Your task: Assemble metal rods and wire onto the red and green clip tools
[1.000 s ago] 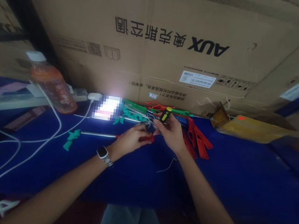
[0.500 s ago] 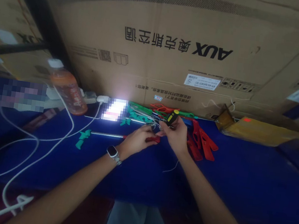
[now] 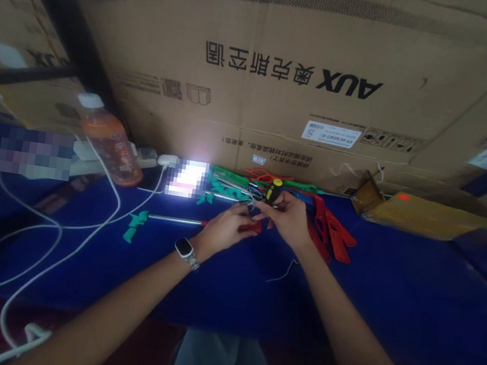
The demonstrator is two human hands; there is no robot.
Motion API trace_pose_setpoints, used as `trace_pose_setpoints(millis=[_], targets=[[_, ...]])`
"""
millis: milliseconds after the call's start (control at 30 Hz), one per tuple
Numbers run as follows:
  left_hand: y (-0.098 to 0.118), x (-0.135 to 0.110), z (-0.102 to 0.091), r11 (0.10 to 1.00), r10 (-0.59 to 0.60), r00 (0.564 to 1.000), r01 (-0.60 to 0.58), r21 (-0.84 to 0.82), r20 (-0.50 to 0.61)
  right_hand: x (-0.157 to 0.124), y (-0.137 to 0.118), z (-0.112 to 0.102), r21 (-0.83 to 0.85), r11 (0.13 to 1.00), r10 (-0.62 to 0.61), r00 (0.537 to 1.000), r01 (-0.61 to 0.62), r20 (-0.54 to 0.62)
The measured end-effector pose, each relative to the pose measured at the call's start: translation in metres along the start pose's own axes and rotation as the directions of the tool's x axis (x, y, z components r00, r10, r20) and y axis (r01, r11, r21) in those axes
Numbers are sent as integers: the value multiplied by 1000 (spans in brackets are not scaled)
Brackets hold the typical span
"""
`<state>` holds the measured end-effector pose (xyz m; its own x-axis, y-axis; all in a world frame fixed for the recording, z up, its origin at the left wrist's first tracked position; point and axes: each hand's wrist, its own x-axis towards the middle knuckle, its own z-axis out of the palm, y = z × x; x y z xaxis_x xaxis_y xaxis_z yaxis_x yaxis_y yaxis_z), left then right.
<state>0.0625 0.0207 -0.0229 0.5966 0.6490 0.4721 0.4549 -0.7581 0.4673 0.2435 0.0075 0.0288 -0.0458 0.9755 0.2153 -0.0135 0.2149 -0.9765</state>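
Cardboard box: the printed box (image 3: 254, 108) stands like a wall along the far side, its lettering upside down, blocking reach beyond the pile.
Pile: teal and green pieces (image 3: 230, 177), with metal rods among them, lie just beyond the hands.
Red parts: flat red plastic parts (image 3: 339, 239) lie just right of the right wrist.
Left side: an orange-brown bottle (image 3: 113, 151) leans by a white plug (image 3: 167, 161); a white cable (image 3: 20, 347) loops toward the near left corner.
Right side: a yellow envelope (image 3: 425, 217) lies near the box.
Rod: a metal rod (image 3: 176, 219) with a teal end lies left to right before the pile, its red end in the left hand (image 3: 225, 228).
Left grip: closed around that red end.
Right grip: the right hand (image 3: 290, 220) has its fingers clamped on a black-and-yellow tool (image 3: 274, 192), handle up, just beside the left fingertips.
Desk: blue surface (image 3: 367, 304) spreads right of the right forearm and between both arms to the near edge, above the person's legs; a thin thread (image 3: 282, 274) lies there.
Hard to see: the tool's lower end, behind the fingers; two pixelated patches on the left; the dim corners.
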Motion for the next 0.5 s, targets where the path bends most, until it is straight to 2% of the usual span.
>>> trace_pose_setpoints(millis=[100, 167, 233, 300, 400, 433, 500], targets=[[-1, 0, 1, 1000, 3, 1000, -3, -5, -3, -1, 5, 7, -28, 1000, 1, 994, -4, -110], [-1, 0, 2, 1000, -4, 1000, 4, -12, -3, -2, 5, 6, -25, 1000, 6, 994, -9, -110], [-1, 0, 1, 1000, -11, 1000, 11, -16, 0, -5, 2, 1, 2, 1000, 11, 999, -11, -40], [0, 1, 1, 1000, -12, 1000, 12, -20, 7, -8, -3, -7, 38, 999, 19, 996, -22, 87], [1, 0, -1, 1000, -19, 1000, 20, -14, 15, -10, -10, -16, 38, 998, 42, 963, -54, 266], [1, 0, -1, 1000, -23, 1000, 23, -8, 16, -9, -11, -17, 26, 998, 40, 960, -49, 279], [2, -1, -2, 1000, -30, 999, 30, 5, 19, -7, -9, -16, 8, 1000, 20, 976, -22, 218]])
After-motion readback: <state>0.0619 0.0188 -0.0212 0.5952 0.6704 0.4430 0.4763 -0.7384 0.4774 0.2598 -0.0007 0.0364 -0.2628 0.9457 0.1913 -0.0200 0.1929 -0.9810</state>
